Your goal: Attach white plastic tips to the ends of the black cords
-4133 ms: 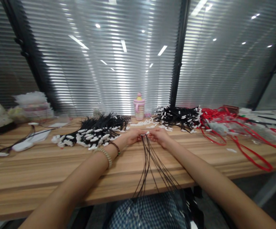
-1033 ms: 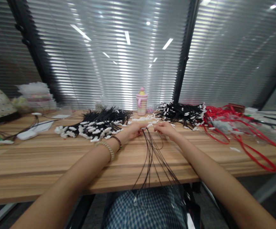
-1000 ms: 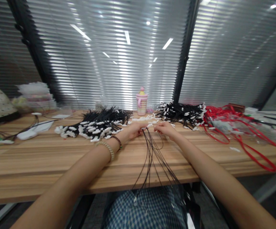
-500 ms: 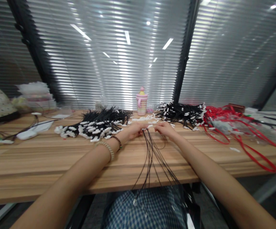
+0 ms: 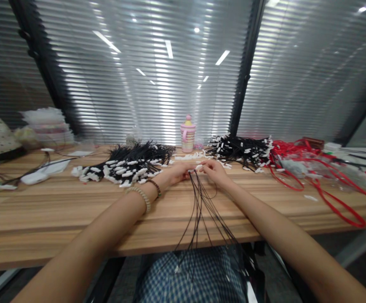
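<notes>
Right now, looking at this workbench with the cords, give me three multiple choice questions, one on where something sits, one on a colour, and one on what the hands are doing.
1. Where does the pink cup stand?
A. at the table's back edge, between the two piles of black cords
B. on the person's lap
C. on the red cords

2. What colour are the cords at the table's right end?
A. green
B. red
C. yellow

3. What are the left hand and right hand doing?
A. resting flat and apart
B. lifting the cup
C. pinching the top of a bundle of black cords together

Answers: 1 A, it stands by the blinds between the piles. 2 B, the loops are red. 3 C, fingertips meet at the bundle, which trails off the table edge.
</notes>
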Motion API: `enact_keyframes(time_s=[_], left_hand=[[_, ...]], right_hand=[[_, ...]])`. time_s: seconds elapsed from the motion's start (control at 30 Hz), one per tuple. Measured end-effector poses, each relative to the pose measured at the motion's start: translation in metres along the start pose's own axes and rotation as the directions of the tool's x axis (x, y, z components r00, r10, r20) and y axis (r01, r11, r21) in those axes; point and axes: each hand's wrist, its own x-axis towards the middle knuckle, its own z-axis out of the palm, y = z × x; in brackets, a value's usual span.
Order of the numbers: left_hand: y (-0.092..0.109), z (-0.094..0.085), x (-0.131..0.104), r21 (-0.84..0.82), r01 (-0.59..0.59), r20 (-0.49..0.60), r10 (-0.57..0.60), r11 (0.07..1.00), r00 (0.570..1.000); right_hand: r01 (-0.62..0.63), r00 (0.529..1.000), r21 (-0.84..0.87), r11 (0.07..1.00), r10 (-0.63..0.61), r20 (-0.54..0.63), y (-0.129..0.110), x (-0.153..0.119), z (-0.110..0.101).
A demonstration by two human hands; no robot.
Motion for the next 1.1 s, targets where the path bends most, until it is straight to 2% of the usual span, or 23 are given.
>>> enact_keyframes(time_s=[0.2, 0.4, 0.7, 0.87, 1.1], left_hand=[[-0.002, -0.004, 0.003, -0.060, 0.018, 0.004, -0.018, 0.998, 1.000], [-0.005, -0.008, 0.007, -0.062, -0.019, 0.058, 0.023, 0.998, 0.998], [-0.004, -0.004, 0.002, -0.056, -0.057, 0.072, 0.061, 0.997, 0.996], [-0.004, -0.004, 0.001, -0.047, -0.059, 0.043, 0.061, 0.997, 0.997], [-0.005, -0.006, 0.000, -0.048, -0.044, 0.065, 0.047, 0.998, 0.997]], right_hand=[[-0.028, 0.999, -0.002, 1.000, 0.028, -0.019, 0.005, 0.000, 0.003], [-0.025, 1.000, 0.017, 1.000, 0.026, -0.018, 0.007, 0.000, 0.004], [0.030, 0.999, 0.000, 1.000, -0.030, -0.021, -0.001, -0.003, 0.000], [0.045, 0.999, -0.009, 0.999, -0.045, 0.001, -0.005, -0.004, -0.001], [0.015, 1.000, 0.003, 1.000, -0.015, 0.018, -0.004, -0.004, 0.000]])
